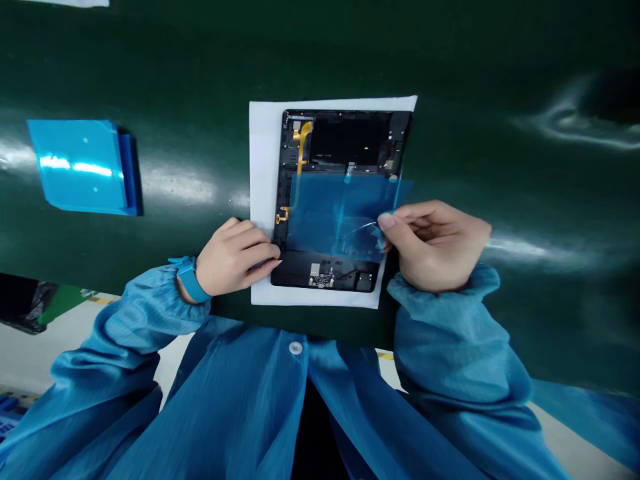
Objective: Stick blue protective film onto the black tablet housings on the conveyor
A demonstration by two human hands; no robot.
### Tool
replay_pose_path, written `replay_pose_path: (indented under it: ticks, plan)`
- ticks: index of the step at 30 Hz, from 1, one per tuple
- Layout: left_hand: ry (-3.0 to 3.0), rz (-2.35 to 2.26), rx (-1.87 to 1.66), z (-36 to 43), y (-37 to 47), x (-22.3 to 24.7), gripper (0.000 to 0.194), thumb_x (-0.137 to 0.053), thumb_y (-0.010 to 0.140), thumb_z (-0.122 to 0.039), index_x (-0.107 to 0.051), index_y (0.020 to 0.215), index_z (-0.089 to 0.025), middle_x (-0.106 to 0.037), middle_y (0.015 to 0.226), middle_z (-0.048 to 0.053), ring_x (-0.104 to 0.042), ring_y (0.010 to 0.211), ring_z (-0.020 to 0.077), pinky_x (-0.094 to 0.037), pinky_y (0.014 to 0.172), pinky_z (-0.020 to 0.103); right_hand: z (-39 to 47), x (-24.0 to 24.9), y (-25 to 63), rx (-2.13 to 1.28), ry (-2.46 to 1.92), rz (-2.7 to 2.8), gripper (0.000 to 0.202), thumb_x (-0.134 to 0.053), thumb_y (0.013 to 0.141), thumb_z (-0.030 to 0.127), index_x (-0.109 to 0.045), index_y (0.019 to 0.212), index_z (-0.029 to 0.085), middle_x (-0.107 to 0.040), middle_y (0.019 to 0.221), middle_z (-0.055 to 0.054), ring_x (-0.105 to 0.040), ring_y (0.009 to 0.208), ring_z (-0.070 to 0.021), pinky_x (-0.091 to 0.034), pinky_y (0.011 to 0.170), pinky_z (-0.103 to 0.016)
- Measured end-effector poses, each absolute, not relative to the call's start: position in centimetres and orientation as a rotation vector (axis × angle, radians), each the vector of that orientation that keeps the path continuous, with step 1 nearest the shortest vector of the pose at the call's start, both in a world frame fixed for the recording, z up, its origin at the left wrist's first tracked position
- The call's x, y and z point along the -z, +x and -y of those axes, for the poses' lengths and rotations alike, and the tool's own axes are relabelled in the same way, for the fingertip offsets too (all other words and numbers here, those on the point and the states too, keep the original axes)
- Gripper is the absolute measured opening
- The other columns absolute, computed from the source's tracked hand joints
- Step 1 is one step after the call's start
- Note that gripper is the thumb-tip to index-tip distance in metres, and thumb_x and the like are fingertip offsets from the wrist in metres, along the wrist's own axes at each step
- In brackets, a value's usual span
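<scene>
An opened black tablet housing [345,137] lies on a white sheet [263,160], its inner parts and orange flex cable showing. A translucent blue film [320,217] covers the housing's middle and lower part, reaching slightly past its right edge. Pinched between the thumb and forefinger of my right hand [435,243] is the film's lower right part, where it looks creased. My left hand [239,257] rests at the lower left edge of the housing, fingers bent together against it, with a blue band around the wrist.
On the green table [190,100], a stack of shiny blue films [83,167] lies at the left. Part of a white object [75,2] shows at the top left edge. A dark bag [30,303] is at the lower left, beyond the table's edge.
</scene>
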State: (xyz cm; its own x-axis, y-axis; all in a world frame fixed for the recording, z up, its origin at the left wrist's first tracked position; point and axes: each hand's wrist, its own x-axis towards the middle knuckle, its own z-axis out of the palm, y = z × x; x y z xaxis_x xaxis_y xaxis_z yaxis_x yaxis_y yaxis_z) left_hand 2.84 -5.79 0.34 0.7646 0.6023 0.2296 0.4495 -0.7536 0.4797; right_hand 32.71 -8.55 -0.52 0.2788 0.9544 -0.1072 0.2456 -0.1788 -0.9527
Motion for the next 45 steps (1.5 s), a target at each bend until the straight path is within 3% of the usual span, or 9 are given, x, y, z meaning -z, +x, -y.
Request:
replay_pose_path:
  ticks: [45]
  plan:
    - [2.554, -0.809, -0.514, 5.8, 2.8, -0.3, 0.009, -0.063, 0.098, -0.028, -0.067, 0.095, -0.021, -0.070, 0.083, 0.001, -0.055, 0.074, 0.0169, -0.035, 0.066, 0.033, 7.8, -0.1, 32.4, -1.024, -1.631, 1.144, 0.014, -0.084, 0.075, 0.029, -0.072, 0.074, 0.022, -0.065, 0.053, 0.004, -0.057, 0.040, -0.0124, -0.049, 0.037, -0.025]
